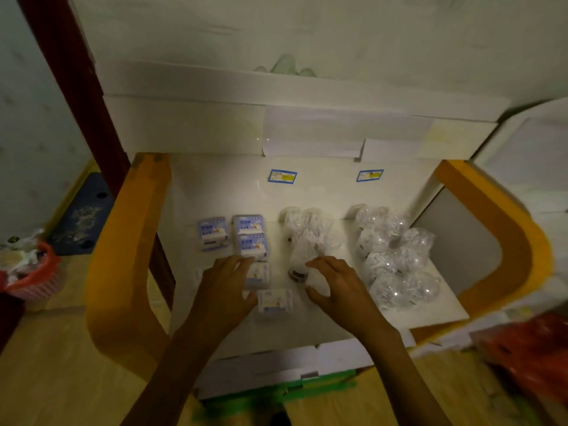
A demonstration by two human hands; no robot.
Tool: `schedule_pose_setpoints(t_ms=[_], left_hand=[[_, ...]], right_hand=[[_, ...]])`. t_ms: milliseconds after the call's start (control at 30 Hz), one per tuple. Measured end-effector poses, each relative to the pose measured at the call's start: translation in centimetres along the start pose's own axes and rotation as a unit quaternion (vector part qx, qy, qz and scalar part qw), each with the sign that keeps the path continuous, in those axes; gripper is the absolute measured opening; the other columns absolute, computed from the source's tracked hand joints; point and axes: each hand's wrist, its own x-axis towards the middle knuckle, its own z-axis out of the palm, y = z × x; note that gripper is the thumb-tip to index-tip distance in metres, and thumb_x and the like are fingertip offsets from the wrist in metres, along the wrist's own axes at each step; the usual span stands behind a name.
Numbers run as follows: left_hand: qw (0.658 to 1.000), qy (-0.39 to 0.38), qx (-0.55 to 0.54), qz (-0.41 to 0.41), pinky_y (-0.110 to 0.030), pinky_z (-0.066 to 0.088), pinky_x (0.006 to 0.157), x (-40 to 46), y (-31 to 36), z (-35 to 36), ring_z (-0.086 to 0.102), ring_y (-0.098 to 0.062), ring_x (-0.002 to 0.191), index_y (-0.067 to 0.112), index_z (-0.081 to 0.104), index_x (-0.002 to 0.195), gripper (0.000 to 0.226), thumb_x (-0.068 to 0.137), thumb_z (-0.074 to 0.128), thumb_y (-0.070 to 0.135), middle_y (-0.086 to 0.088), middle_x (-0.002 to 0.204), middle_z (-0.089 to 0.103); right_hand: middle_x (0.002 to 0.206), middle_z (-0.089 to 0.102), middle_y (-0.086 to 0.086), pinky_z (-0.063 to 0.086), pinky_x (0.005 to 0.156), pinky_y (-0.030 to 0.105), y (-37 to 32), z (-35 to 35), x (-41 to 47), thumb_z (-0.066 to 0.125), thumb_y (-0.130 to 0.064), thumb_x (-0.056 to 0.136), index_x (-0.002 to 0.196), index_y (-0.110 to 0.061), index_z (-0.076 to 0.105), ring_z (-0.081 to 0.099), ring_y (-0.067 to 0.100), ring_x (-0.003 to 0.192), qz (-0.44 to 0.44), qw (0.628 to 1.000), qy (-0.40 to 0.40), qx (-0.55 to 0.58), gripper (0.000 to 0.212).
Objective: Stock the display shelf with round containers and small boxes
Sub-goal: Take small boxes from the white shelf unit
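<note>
— Reaching forward over the shelf (307, 198), both arms come up from the bottom edge, palms down. What is each hand doing?

— The right hand (333, 282) is curled round a white wrapped container (318, 282) near the front middle of the shelf: fingers arch over its top, thumb sits under its near side. That is a grasp, closed on the container.

— And the left hand (226, 282)?

— It lies flat with fingers fairly straight, fingertips touching the near edge of the stacked boxes (250, 238), and it covers part of another box (258, 275). The grip there looks open, resting rather than clasping. A box (275, 299) lies just beside its thumb, towards the front edge.

— Where is the rest of the stock?

— One more box (213, 234) stands in the left part of the shelf, just left of the stack. A row of white wrapped containers (307, 229) runs from the held one back towards the rear. A cluster of clear wrapped containers (396, 256) fills the right part, reaching close to the front right corner. Two blue-edged labels (282, 176) are on the back panel.

— Anything hard to make out?

— The box under the left hand is mostly hidden, and something pale at the hand's left side is too dim to name. The print on the boxes cannot be read. A dark base shows beneath the held container's neighbour, but I cannot tell what it is. Right of the shelf, a red shape (534, 348) is blurred. A red basket (33, 278) sits on the floor at the left.
</note>
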Motion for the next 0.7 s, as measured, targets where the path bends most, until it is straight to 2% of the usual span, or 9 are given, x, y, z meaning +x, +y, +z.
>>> schedule_pose_setpoints(t_ms=[100,167,333,400,533,700], left_hand=[[0.999,-0.022,0.004,0.023,-0.042,0.03,0.107,-0.1,2.9,0.6,0.034,-0.025,0.132,0.021,0.04,0.139,0.066,0.08,0.065,0.035,-0.003,0.143,0.041],[0.998,-0.032,0.005,0.047,-0.041,0.027,0.109,0.1,4.6,1.2,0.03,-0.023,0.135,0.023,0.038,0.141,0.063,0.083,0.06,0.038,-0.001,0.146,0.038],[0.991,-0.028,0.01,0.132,-0.048,0.047,0.088,0.6,9.3,2.5,0.055,-0.033,0.111,0.014,0.059,0.122,0.058,0.068,0.059,0.035,-0.01,0.122,0.06],[0.988,-0.028,0.008,0.152,-0.047,0.047,0.088,0.6,11.9,3.1,0.054,-0.032,0.113,0.015,0.058,0.124,0.057,0.071,0.058,0.037,-0.009,0.124,0.059],[0.98,-0.04,-0.017,0.192,-0.045,0.045,0.091,0.4,18.0,5.2,0.052,-0.03,0.116,0.016,0.056,0.126,0.055,0.076,0.062,0.035,-0.007,0.128,0.057],[0.968,-0.068,-0.021,0.239,-0.042,0.051,0.08,-0.3,27.1,9.2,0.059,-0.028,0.106,0.017,0.06,0.12,0.055,0.069,0.059,0.038,-0.005,0.119,0.062]], right_hand=[[0.124,0.057,-0.001,0.046,0.094,0.034,1.3,-1.5,-2.1,0.067,-0.035,0.082,0.123,-0.021,0.056,0.053,0.019,0.111,0.032,0.999,0.013,-0.007,0.045],[0.122,0.057,-0.002,0.046,0.092,0.031,2.4,-2.4,-3.8,0.065,-0.037,0.083,0.122,-0.021,0.057,0.054,0.018,0.109,0.056,0.998,0.025,-0.01,0.042],[0.123,0.057,-0.004,0.048,0.092,0.034,5.8,-5.1,-8.2,0.056,-0.043,0.085,0.122,-0.023,0.056,0.053,0.017,0.112,0.107,0.993,0.053,-0.011,0.042],[0.125,0.056,-0.005,0.047,0.094,0.034,7.4,-6.3,-10.0,0.052,-0.046,0.085,0.123,-0.024,0.055,0.052,0.015,0.114,0.122,0.991,0.058,-0.012,0.044],[0.125,0.055,-0.006,0.047,0.089,0.029,10.7,-9.1,-14.4,0.057,-0.04,0.086,0.124,-0.025,0.054,0.052,0.013,0.113,0.152,0.985,0.079,-0.012,0.041],[0.127,0.054,-0.007,0.047,0.091,0.031,16.9,-13.2,-21.6,0.06,-0.038,0.087,0.123,-0.028,0.054,0.051,0.012,0.113,0.195,0.975,0.104,-0.012,0.038]])
